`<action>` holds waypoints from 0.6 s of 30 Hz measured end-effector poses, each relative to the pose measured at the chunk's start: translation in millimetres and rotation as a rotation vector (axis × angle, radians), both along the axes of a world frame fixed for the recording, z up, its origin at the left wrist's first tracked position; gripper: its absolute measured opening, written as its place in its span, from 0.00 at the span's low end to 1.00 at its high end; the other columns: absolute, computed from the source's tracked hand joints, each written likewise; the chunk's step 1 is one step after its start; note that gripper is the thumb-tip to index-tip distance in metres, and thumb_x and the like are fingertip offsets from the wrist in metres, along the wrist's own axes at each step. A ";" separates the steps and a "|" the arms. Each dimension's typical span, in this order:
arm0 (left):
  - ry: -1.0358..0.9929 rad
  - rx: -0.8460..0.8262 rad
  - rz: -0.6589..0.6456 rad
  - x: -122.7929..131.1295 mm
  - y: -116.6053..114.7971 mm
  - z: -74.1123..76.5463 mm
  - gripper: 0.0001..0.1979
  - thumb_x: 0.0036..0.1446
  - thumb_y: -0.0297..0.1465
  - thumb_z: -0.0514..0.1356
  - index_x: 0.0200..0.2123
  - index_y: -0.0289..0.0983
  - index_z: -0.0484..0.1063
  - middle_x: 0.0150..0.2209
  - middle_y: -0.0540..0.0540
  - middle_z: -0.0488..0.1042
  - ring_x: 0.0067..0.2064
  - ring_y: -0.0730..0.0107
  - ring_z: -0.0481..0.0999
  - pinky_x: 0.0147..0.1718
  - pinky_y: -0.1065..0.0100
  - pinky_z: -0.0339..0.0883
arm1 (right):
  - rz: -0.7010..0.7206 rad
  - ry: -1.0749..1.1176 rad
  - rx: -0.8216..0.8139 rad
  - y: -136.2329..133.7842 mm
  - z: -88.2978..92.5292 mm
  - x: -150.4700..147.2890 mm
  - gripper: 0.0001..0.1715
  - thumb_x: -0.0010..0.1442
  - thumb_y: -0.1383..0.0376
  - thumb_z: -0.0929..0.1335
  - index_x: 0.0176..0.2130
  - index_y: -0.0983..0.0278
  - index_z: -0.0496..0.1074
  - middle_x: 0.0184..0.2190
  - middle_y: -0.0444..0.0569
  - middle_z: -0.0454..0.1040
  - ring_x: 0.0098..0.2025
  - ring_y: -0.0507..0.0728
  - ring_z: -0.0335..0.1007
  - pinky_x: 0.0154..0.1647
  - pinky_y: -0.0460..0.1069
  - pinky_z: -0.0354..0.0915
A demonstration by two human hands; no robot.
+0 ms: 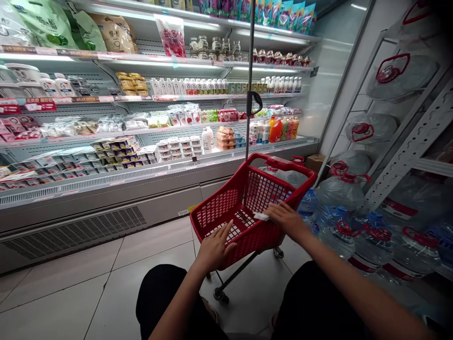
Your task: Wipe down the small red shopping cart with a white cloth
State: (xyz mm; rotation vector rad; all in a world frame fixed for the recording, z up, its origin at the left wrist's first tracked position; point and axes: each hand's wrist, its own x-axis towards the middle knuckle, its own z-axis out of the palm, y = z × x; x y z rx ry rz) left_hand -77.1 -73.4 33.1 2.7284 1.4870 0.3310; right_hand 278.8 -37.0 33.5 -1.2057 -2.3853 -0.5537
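Note:
A small red plastic shopping cart [226,200] stands in front of me on thin metal legs with wheels. My left hand [215,249] lies on its near rim, fingers stretched out and the thumb apart, holding nothing. Farther right along the same rim is my right hand [286,219], its fingers closed over a crumpled white wipe [261,216] that sticks out past the fingertips; whether it is paper or cloth I cannot tell. The basket's latticed walls and floor show, and no goods are visible inside.
A refrigerated display case [170,203] with dairy cups, bottles and bags runs behind the cart. Its door edge carries a black handle [254,103]. Large water bottles [339,191] with red handles crowd the right side, beside a white perforated rack post [406,127]. Pale floor tiles [148,250] lie below.

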 end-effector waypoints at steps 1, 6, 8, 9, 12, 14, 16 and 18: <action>0.003 -0.009 -0.006 -4.2 1.3 3.4 0.36 0.73 0.51 0.47 0.76 0.50 0.37 0.72 0.47 0.60 0.68 0.58 0.68 0.54 0.61 0.72 | -0.047 -0.010 0.011 4.1 5.5 19.9 0.30 0.66 0.78 0.60 0.60 0.57 0.72 0.60 0.47 0.76 0.68 0.58 0.64 0.73 0.64 0.54; -0.023 -0.015 -0.044 -15.9 4.2 13.1 0.36 0.73 0.52 0.45 0.76 0.50 0.37 0.72 0.47 0.59 0.69 0.61 0.67 0.59 0.61 0.67 | -0.224 -0.025 0.100 7.0 24.4 87.8 0.30 0.70 0.74 0.58 0.64 0.55 0.68 0.64 0.46 0.72 0.72 0.59 0.58 0.74 0.65 0.49; -0.040 -0.007 -0.064 -18.9 4.6 14.4 0.36 0.73 0.52 0.45 0.76 0.49 0.36 0.72 0.47 0.61 0.68 0.62 0.67 0.61 0.61 0.64 | -0.244 -0.017 0.135 1.3 22.4 82.2 0.27 0.72 0.71 0.58 0.66 0.57 0.66 0.65 0.48 0.71 0.71 0.60 0.58 0.74 0.64 0.49; -0.045 -0.004 -0.070 -20.3 4.7 14.9 0.36 0.73 0.51 0.46 0.76 0.48 0.36 0.71 0.47 0.63 0.68 0.62 0.68 0.62 0.61 0.63 | -0.238 -0.009 0.144 -2.3 19.3 72.1 0.26 0.73 0.68 0.59 0.66 0.58 0.66 0.64 0.49 0.71 0.70 0.60 0.59 0.74 0.64 0.50; -0.040 -0.016 -0.072 -23.6 5.4 16.8 0.36 0.73 0.50 0.47 0.76 0.49 0.38 0.70 0.48 0.65 0.68 0.62 0.68 0.63 0.61 0.62 | -0.146 0.015 0.128 -12.7 7.3 26.9 0.24 0.73 0.65 0.62 0.65 0.60 0.67 0.62 0.52 0.73 0.66 0.61 0.65 0.72 0.63 0.55; -0.031 -0.042 -0.068 -25.1 6.2 18.3 0.35 0.73 0.50 0.47 0.76 0.49 0.39 0.70 0.48 0.65 0.68 0.62 0.68 0.64 0.60 0.61 | -0.056 0.020 0.102 -16.6 2.2 1.2 0.24 0.71 0.68 0.63 0.64 0.60 0.68 0.60 0.51 0.75 0.63 0.60 0.69 0.70 0.61 0.60; -0.023 -0.071 -0.066 -26.5 7.0 19.8 0.35 0.73 0.51 0.47 0.76 0.48 0.40 0.70 0.47 0.64 0.68 0.61 0.67 0.65 0.59 0.60 | 0.016 0.005 0.088 -16.7 2.0 -7.7 0.26 0.70 0.73 0.62 0.63 0.59 0.70 0.58 0.50 0.77 0.60 0.59 0.72 0.68 0.58 0.63; -0.017 -0.097 -0.057 -28.0 7.8 20.8 0.35 0.73 0.51 0.47 0.76 0.48 0.40 0.71 0.46 0.64 0.68 0.59 0.67 0.65 0.57 0.60 | 0.055 -0.017 0.097 -14.0 6.4 3.5 0.29 0.68 0.76 0.61 0.63 0.59 0.70 0.58 0.48 0.77 0.59 0.58 0.74 0.67 0.57 0.65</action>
